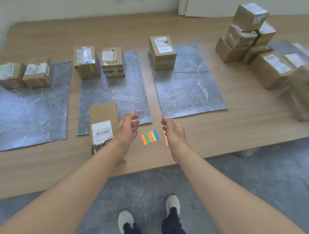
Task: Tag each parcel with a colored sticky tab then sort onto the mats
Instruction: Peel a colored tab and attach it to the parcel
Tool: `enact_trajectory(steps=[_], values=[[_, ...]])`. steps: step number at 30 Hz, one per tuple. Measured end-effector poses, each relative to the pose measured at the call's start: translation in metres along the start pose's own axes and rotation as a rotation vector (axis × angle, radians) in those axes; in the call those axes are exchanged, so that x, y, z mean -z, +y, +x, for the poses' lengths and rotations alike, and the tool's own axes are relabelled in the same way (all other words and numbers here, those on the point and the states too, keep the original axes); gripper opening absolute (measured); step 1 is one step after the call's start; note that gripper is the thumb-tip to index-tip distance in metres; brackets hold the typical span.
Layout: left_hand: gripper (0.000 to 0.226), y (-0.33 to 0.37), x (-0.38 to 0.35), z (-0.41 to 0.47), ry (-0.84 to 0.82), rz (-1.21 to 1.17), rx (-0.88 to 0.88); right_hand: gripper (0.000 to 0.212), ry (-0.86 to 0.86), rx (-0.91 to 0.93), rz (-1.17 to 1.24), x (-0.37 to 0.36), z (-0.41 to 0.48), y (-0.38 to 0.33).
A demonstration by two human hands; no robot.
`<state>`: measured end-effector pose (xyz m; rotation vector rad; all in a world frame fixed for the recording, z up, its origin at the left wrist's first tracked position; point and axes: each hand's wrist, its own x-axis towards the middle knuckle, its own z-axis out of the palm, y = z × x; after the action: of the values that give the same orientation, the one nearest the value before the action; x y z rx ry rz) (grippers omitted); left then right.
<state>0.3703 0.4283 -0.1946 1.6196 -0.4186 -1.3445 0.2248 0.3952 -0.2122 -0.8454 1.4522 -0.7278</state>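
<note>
both arms reach forward; left hand (127, 129) loosely open, right hand (174, 133) seemingly half-curled.

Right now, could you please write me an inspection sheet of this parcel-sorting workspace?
Surface: wooden table bearing a left mat, a middle mat and a right mat.
Job's things: two pink-tabbed parcels on the left mat; two green-tabbed parcels on the middle mat; a blue-tabbed parcel on the right mat; a labelled parcel, no tab visible, at the middle mat's front edge; a sticky tab pad on the table.
Clutter: parcel pile at the far right; orange strip by the right wrist.
Hands: left hand open beside the labelled parcel; right hand curled, hold unclear.
Cables: nothing seen.
Surroundings: tiled floor, white wall.
</note>
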Motion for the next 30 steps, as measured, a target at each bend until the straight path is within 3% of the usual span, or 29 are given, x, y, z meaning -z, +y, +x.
enact_trajectory(steps=[5,18,24,30], values=[[0.031,-0.022,-0.044,0.013,0.004,-0.014,0.048,0.024,-0.021,-0.017,-0.056,0.039,0.039,0.023],[0.041,-0.075,-0.112,0.041,-0.029,-0.053,0.204,0.046,-0.072,-0.012,-0.199,0.098,0.09,0.068],[0.041,-0.089,-0.126,0.047,-0.025,-0.005,0.24,0.045,-0.085,0.05,-0.336,0.109,0.103,0.078],[0.04,-0.098,-0.12,0.054,0.043,-0.015,0.214,0.045,-0.086,0.069,-0.311,0.102,0.105,0.081]])
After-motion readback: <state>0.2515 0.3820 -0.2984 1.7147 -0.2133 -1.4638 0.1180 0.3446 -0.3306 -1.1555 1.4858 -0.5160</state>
